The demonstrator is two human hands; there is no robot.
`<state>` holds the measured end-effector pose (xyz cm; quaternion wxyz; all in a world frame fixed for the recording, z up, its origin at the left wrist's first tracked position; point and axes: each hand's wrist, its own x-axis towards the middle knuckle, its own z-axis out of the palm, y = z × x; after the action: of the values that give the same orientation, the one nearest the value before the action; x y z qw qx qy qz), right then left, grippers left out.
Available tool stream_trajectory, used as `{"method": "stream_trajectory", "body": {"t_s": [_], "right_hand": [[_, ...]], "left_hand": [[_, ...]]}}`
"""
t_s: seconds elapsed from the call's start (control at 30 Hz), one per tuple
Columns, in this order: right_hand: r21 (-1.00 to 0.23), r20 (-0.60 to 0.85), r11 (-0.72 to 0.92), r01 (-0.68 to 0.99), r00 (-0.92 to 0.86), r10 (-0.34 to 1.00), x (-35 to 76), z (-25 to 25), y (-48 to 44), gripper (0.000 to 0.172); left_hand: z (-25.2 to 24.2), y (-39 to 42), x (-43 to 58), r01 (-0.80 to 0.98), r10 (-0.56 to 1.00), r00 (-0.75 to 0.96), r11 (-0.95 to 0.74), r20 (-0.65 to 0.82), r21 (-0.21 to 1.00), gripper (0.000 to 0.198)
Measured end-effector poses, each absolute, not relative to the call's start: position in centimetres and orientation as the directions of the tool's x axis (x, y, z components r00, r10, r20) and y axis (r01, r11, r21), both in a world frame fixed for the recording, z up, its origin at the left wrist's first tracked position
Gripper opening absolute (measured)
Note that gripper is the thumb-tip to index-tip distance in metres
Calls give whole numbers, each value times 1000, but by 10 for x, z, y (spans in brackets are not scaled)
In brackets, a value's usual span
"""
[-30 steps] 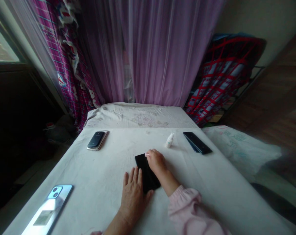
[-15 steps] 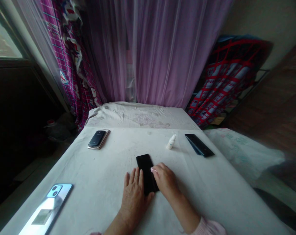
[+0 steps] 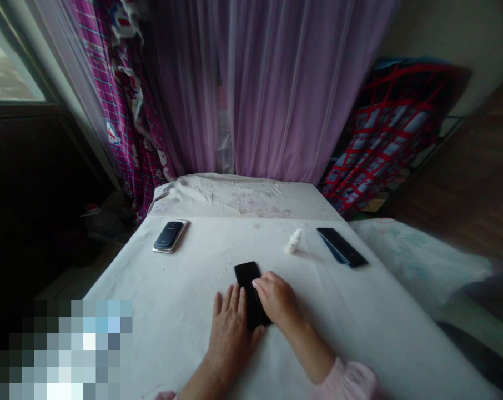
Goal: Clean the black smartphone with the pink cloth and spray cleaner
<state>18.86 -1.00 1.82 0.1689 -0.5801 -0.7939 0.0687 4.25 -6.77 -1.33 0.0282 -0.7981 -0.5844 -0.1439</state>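
Note:
A black smartphone (image 3: pixel 255 304) lies flat on the white-covered table, dark screen up. My left hand (image 3: pixel 229 328) rests flat along its left side, fingers stretched out and thumb by its lower end. Over the right side of the screen, my right hand (image 3: pixel 278 300) is closed in a pinch on a small pale pink cloth (image 3: pixel 255 284), which touches the glass. Most of the cloth is hidden by the fingers. Beyond the right hand stands a small white spray bottle (image 3: pixel 293 241), upright.
Two stacked phones (image 3: pixel 169 235) lie at the back left, another stacked pair (image 3: pixel 343 247) at the back right. A pixelated patch covers the lower left corner. Purple curtains (image 3: pixel 276 100) hang behind the table (image 3: pixel 176 300); a plastic sheet (image 3: pixel 418 255) lies beyond its right edge.
My right hand has moved slightly up and left across the screen with the pink cloth. My left hand stays beside the phone. The view has shifted a little.

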Motion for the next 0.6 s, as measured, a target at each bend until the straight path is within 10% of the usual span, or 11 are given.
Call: {"method": "stream_trajectory", "body": {"t_s": [0.6], "right_hand": [[-276, 148, 285, 918, -253, 956, 173, 24, 25, 24]], "left_hand": [[-6, -67, 41, 931, 943, 263, -304, 204, 201, 69]]}}
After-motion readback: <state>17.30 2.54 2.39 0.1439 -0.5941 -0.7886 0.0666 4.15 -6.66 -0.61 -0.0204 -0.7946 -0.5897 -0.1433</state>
